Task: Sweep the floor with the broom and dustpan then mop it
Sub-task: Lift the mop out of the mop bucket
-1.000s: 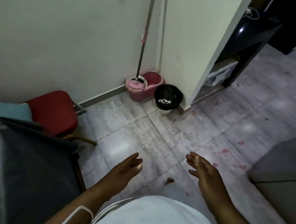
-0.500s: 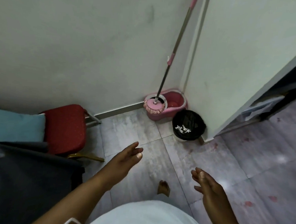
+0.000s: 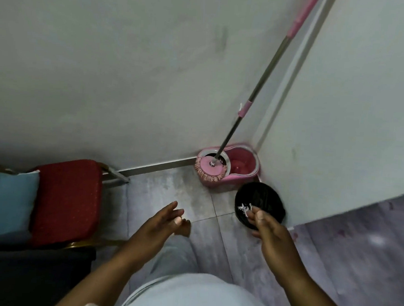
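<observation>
The mop you need stands in the far corner of the room, its pink head sitting in the spinner side of a pink bucket, with the long handle leaning up and to the right along the corner where the two walls meet.

Starting from your left: a blue cushion lies against a red padded chair, whose metal legs show near the skirting. Below them, a dark fabric-covered piece of furniture fills the lower left corner. The tiled floor runs grey from the chair toward the bucket.

Your left hand is held out over the floor, open and empty, fingers stretched forward and loosely together. Just beyond it your bare foot rests on a tile, with your pale trouser leg running back from it.

Your right hand is also open and holds nothing, fingers slightly curled; in the picture it overlaps the near edge of a black-lined waste bin, which stands just in front of the bucket and close to the right wall. White scraps lie inside the bin. Further right the floor turns darker, with faint reddish marks.
</observation>
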The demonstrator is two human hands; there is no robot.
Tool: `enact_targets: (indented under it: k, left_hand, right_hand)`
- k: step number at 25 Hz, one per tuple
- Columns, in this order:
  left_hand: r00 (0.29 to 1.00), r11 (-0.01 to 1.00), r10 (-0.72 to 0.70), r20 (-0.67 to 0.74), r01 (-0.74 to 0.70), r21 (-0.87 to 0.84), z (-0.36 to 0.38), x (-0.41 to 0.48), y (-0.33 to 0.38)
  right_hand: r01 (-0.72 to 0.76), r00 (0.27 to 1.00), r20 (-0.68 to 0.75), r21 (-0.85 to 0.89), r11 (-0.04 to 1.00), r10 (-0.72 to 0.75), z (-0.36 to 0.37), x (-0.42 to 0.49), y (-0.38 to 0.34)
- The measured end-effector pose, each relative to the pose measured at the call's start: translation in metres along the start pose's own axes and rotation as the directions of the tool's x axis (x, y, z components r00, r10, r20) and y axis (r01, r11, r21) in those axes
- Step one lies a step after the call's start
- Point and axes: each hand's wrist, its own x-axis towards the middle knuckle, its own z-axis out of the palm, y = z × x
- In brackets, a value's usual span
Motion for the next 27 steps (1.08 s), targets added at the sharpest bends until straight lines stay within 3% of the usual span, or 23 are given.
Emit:
enact_targets:
  k: [7, 13, 22, 27]
  left_hand:
    - [0.989, 0.995, -0.06, 0.135, 0.05, 0.081, -0.049, 0.116, 0.069]
    - [0.963, 0.982, -0.076, 0.259, 0.028, 0.186, -0.07, 0.218, 0.132]
    - [0.959, 0.975, -0.044, 0.28, -0.02, 0.221, -0.02, 0.37, 0.235]
    - [0.94, 0.931, -0.085, 0.33, -0.043, 0.361, 0.012, 0.427, 0.281]
  right_hand:
    - [-0.009, 0.998, -0.07, -0.028, 1.0, 0.007, 0.028, 0.114, -0.085]
    - [-0.104, 0.981, -0.157, 0.068, 0.992, 0.113, 0.03, 0.178, -0.105]
    - [-0.282, 0.924, -0.217, 0.171, 0.944, 0.316, -0.02, 0.275, -0.097]
    - [-0.21, 0.957, -0.196, 0.051, 0.976, 0.216, -0.062, 0.349, -0.136]
